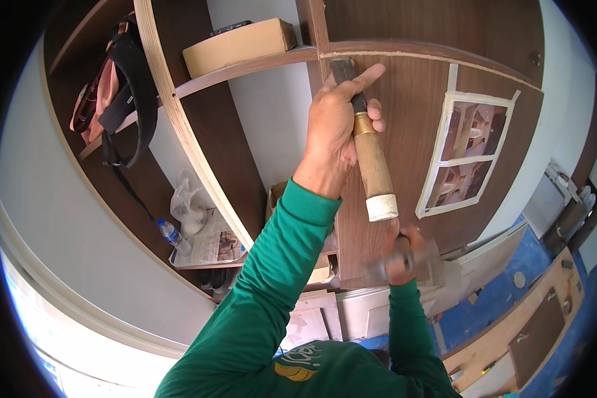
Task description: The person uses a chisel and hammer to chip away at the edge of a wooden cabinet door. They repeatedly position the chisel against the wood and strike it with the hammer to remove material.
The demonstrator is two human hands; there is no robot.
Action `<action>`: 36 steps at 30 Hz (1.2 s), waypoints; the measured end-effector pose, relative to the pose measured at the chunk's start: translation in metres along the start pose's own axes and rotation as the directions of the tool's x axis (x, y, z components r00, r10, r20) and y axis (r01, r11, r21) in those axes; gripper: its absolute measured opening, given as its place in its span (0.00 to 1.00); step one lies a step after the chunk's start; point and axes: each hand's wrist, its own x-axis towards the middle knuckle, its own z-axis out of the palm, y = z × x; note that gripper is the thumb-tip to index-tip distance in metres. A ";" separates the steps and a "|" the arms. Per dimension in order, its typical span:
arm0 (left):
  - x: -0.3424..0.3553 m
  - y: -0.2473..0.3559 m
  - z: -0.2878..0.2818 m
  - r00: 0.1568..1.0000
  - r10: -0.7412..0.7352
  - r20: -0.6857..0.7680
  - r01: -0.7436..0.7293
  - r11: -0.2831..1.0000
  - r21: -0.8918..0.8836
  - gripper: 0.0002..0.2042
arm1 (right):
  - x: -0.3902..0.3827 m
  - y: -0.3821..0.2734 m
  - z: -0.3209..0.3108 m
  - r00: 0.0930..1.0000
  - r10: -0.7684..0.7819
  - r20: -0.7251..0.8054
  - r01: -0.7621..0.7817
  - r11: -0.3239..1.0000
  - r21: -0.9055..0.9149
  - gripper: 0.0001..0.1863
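My left hand (331, 126) grips a chisel (375, 166) with a dark blade, brass collar, wooden handle and pale end cap; its index finger sticks out past the blade. The blade's tip lies at the trim below the upper panel of the brown wooden cabinet (411, 93), whether touching it I cannot tell. Lower down, my right hand (401, 262) is closed on a motion-blurred tool (424, 259), which looks like a hammer, below the chisel's handle end. Two taped printed pictures (475, 126) are on the panel to the right.
Open shelves (172, 113) on the left hold a cardboard box (239, 46), black-and-pink bags (126, 93), a plastic bottle (172, 235) and newspaper. Boards (351, 312) lean along the bottom. A plank bench (537, 331) with tools stands on blue floor covering (471, 318) at the right.
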 end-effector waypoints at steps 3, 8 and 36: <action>0.000 0.000 0.000 1.000 -0.004 0.010 0.004 1.000 0.000 0.22 | 0.005 0.004 0.004 1.000 -0.028 0.005 0.027 0.991 0.131 0.12; -0.001 -0.002 0.003 1.000 0.003 0.012 -0.002 1.000 -0.020 0.22 | -0.011 0.017 0.004 0.994 -0.013 -0.109 0.025 0.994 0.102 0.09; 0.001 -0.002 -0.005 1.000 0.018 0.022 -0.019 0.999 0.049 0.21 | 0.005 -0.009 0.006 0.988 -0.137 -0.073 0.140 0.989 0.035 0.14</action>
